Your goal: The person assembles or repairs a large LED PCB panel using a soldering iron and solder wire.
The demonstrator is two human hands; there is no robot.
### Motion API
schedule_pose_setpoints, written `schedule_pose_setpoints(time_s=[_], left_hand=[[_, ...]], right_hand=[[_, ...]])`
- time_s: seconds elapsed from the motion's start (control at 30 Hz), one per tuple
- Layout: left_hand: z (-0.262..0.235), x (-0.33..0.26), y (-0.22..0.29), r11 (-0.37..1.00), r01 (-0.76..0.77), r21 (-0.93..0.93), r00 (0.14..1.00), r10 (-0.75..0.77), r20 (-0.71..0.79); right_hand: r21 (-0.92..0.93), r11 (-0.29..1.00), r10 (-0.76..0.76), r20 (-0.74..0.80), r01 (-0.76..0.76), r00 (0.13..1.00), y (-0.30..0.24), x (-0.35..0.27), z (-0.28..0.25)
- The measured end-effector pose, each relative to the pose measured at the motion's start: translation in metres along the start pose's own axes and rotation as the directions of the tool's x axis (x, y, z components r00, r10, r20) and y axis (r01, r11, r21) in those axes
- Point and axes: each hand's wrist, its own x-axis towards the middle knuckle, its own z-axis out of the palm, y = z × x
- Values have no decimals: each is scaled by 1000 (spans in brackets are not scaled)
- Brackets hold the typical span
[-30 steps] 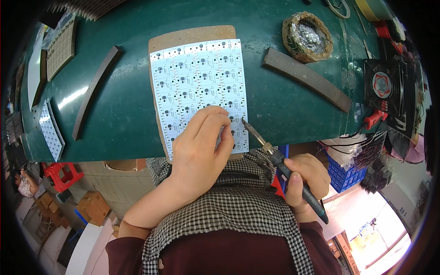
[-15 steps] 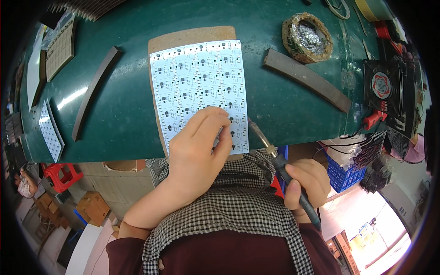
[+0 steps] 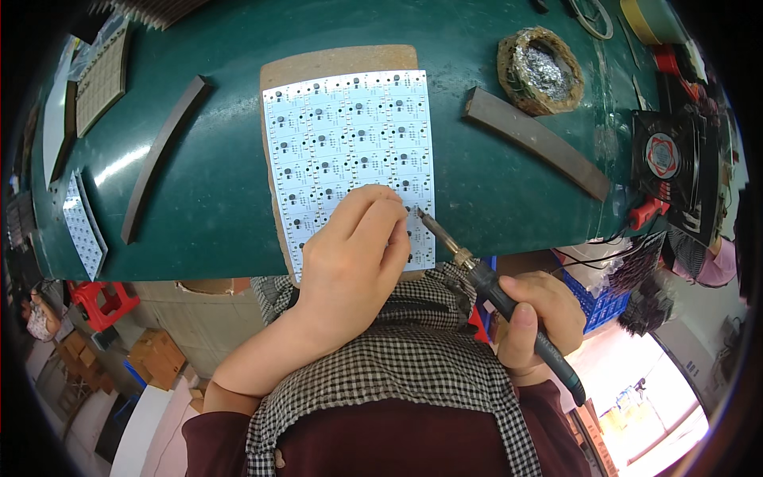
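A white sheet of circuit boards [image 3: 340,151] with rows of small black round parts lies on a brown backing board [image 3: 342,60] before me. My left hand [image 3: 350,254] rests over its lower right part, with thumb and fingers pinched together; whatever they hold is hidden. In my right hand [image 3: 540,318] is a soldering iron [image 3: 493,290], gripped by its dark handle like a pen. Its metal tip points up and left, over the sheet's right edge close to my left fingertips. I cannot tell whether it touches the sheet.
Dark bars lie left [image 3: 163,163] and right [image 3: 536,143] on the green table [image 3: 222,199]. Beyond the right bar sits a rough bowl [image 3: 540,70] of silvery metal. A black fan [image 3: 664,155] stands far right, and more circuit sheets [image 3: 83,226] lie at left.
The soldering iron's tip has gone from just beside the sheet's right edge to over it, near my left fingers. My left hand stays pinched at nearly the same place.
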Motion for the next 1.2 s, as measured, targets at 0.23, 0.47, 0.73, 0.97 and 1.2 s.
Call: schedule_pose_setpoints(time_s=[0.23, 0.47, 0.73, 0.97, 1.2], left_hand=[[0, -1, -1, 1000, -10, 8, 1000, 10, 0], [2, 1, -2, 999, -25, 23, 1000, 25, -18], [-1, 2, 6, 997, 48, -62, 999, -49, -16], [-7, -16, 6, 994, 83, -77, 996, -84, -2], [-2, -23, 10, 997, 2, -81, 1000, -2, -1]], right_hand=[[0, 1000, -14, 12, 14, 1000, 0, 2, 2], [-36, 999, -21, 32, 22, 999, 0, 3, 1], [-191, 982, -49, -253, -1, 966, 12, -7, -18], [-556, 822, -289, -225, 121, 930, 64, 8, -18], [-265, 951, -218, -199, 162, 955, 52, -14, -20]])
